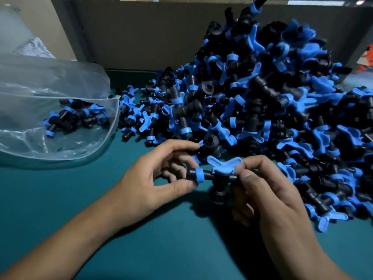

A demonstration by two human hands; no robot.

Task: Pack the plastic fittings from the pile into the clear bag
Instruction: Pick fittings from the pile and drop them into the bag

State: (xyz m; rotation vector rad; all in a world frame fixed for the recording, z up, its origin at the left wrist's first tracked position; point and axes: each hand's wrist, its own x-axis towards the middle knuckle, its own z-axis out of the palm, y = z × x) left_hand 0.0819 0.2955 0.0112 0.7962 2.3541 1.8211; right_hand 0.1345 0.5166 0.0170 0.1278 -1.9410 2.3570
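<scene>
A big pile of black and blue plastic fittings (262,102) covers the right and middle of the green table. The clear bag (60,93) lies open on its side at the left, with several fittings (76,118) inside near its mouth. In front of the pile, both hands hold one black fitting with a blue butterfly handle (214,174) just above the table. My left hand (153,178) pinches its blue-ringed end between thumb and fingers, while its forefinger touches another black fitting (211,144) at the pile's edge. My right hand (268,195) grips the other end.
The green table top (80,199) stretches under my forearms. A grey wall panel (151,33) stands behind the pile. Crumpled clear plastic (16,31) sits at the far left, and something orange (366,57) shows at the right edge.
</scene>
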